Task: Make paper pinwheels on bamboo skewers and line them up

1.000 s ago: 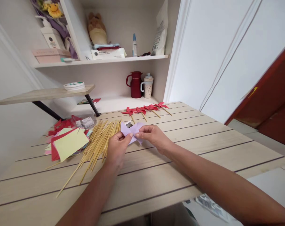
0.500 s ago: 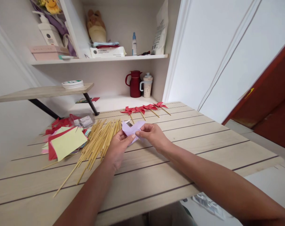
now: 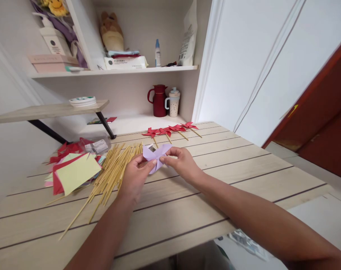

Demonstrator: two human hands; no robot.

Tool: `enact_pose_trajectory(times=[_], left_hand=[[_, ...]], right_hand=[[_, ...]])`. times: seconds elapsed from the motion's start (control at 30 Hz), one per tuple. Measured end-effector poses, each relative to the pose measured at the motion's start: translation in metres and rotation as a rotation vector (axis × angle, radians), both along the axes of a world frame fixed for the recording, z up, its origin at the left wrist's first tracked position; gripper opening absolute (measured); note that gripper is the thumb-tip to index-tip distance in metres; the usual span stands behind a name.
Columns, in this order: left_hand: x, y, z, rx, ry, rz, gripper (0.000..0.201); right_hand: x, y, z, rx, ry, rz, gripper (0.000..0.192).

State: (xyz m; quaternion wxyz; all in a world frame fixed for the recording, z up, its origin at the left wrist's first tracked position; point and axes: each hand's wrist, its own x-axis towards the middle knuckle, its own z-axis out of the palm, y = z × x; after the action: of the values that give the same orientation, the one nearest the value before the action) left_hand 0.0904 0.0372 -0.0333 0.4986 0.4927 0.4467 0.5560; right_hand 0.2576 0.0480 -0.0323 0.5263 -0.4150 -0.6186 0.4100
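A lilac paper pinwheel, folded into pointed blades, is held a little above the table between my two hands. My left hand pinches its left side, thumb near the centre. From the right, my right hand pinches it with thumb and forefinger, the thumb close to the middle. Behind the paper, a small shiny thing is mostly covered. Just left of my left hand lies a loose heap of thin wooden sticks. Several red paper pinwheels on sticks lie in a row farther back.
Coloured paper sheets are stacked at the left, beside red paper pieces and a clear plastic pack. A small raised wooden shelf stands behind them. A red jug and a tumbler stand at the back.
The view has shifted slightly to the right. Both hands still pinch the lilac paper, whose blades now spread flatter, with the thumbs close together at its centre.
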Motion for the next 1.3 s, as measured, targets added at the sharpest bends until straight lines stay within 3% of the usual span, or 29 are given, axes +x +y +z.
enact_pose_trajectory(times=[0.33,0.63,0.87,1.03,1.17,1.3], left_hand=[[0.003,-0.006,0.006,-0.059,0.019,-0.029,0.041],[0.007,-0.005,0.003,-0.059,-0.08,0.029,0.036],[0.004,-0.003,-0.001,0.017,-0.009,0.098,0.024],[-0.004,0.005,0.0,-0.053,-0.18,0.097,0.028],[-0.015,0.01,0.006,-0.062,-0.401,0.11,0.02],[-0.024,0.012,0.01,-0.093,-0.535,0.128,0.008]], right_hand=[[0.0,0.0,-0.001,0.002,-0.014,-0.007,0.018],[-0.001,-0.005,0.003,0.031,-0.044,0.008,0.015],[-0.005,-0.006,0.002,0.02,-0.025,0.015,0.019],[-0.003,0.001,-0.001,0.001,0.147,0.057,0.026],[0.005,0.01,-0.002,-0.101,0.25,-0.103,0.039],[0.011,0.017,-0.006,-0.186,0.275,-0.172,0.038]])
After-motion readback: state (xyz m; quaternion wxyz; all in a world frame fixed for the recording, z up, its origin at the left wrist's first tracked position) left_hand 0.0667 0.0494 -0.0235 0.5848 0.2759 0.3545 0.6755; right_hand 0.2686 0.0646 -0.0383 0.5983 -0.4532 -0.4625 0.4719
